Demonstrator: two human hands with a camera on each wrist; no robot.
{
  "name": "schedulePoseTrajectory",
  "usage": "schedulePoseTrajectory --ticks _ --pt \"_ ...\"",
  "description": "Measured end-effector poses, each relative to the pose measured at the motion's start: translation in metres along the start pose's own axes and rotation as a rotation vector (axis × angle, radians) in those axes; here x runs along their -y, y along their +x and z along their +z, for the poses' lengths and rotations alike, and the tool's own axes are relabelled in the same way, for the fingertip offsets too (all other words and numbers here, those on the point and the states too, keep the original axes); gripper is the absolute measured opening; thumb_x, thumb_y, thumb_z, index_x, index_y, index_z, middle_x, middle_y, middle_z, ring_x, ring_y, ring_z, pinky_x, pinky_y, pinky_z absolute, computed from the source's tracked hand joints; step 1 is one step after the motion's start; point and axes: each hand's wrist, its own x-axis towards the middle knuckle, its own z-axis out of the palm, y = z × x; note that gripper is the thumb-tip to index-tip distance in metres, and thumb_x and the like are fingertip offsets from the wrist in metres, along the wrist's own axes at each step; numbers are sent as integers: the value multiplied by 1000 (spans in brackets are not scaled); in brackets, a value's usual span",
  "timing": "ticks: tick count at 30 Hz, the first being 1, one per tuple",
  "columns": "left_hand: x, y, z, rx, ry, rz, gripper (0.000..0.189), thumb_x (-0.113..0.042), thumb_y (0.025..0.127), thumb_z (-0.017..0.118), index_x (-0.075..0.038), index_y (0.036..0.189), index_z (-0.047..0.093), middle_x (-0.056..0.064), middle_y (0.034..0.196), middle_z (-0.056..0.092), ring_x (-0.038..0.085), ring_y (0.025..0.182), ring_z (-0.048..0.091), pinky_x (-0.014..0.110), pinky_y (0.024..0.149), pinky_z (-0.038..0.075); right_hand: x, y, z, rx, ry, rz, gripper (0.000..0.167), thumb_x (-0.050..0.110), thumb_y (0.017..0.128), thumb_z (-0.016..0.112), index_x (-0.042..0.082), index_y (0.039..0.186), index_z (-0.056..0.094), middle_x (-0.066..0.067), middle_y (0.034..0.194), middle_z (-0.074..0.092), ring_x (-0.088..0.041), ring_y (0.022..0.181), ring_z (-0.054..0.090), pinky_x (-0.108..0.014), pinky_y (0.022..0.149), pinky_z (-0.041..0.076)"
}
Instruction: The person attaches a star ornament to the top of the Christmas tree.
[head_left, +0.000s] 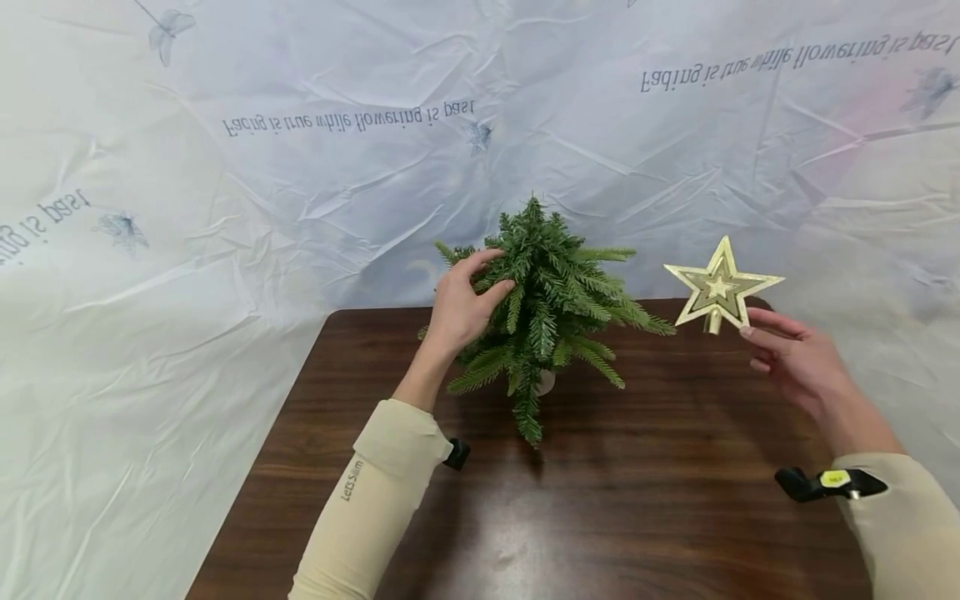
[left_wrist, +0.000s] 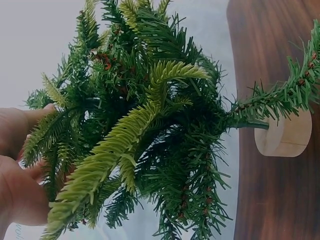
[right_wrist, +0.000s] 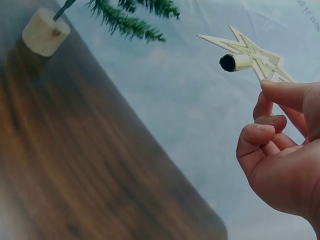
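Observation:
A small artificial Christmas tree (head_left: 543,300) with green branches stands on the table, its round wooden base (left_wrist: 292,135) showing in both wrist views. My left hand (head_left: 465,304) holds the tree's upper left side, thumb and fingers curved around its branches; needles partly hide the fingertips in the left wrist view. Off to the right of the tree, my right hand (head_left: 802,358) pinches a gold star tree topper (head_left: 718,285) by its lower right point. The star is raised above the table's far edge, and its hollow socket (right_wrist: 235,62) faces the right wrist camera.
The dark wooden table (head_left: 600,517) extends under the tree and toward me. Behind it and at the sides hangs a wrinkled white sheet (head_left: 315,192) with printed lettering. Black wrist cameras (head_left: 828,483) sit on both cream sleeves.

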Motion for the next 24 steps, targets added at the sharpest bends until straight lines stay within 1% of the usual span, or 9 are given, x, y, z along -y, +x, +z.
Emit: schedulePoseTrajectory --ticks 5,8,12,15,19,24 --pt "1 0 1 1 -8 -2 50 -29 103 71 -22 152 59 9 156 56 30 146 51 56 121 41 9 5 13 12 29 -33 39 -12 104 53 12 111 83 -1 90 78 -12 61 58 -24 53 47" --pt "2 0 1 -3 -21 -8 49 -31 104 70 -23 151 59 9 157 56 30 146 51 57 121 40 14 8 21 33 50 -55 39 -13 103 53 10 111 83 -2 88 77 -12 59 55 -24 53 46" --pt "2 0 2 -8 -35 -11 47 -32 105 67 -23 151 60 9 157 56 29 146 50 56 123 38 19 11 32 60 77 -70 37 -14 103 53 7 112 83 -5 86 77 -13 59 55 -25 52 43" --pt "2 0 2 -12 -35 -7 47 -32 105 67 -23 151 60 9 156 56 30 146 51 56 122 39 23 12 41 58 55 -76 35 -13 102 56 8 113 82 -6 86 78 -13 59 56 -25 52 41" --pt "2 0 3 -14 -34 -2 47 -31 106 67 -23 151 60 10 156 56 30 146 51 56 121 40 28 15 52 59 31 -95 35 -13 102 56 8 112 82 -7 84 78 -13 58 52 -26 52 37" --pt "2 -1 3 -18 -32 -9 47 -31 106 66 -23 152 59 10 156 56 30 146 51 57 121 40 33 18 64 64 27 -105 35 -14 101 56 8 111 82 -6 81 76 -13 56 48 -27 52 36"
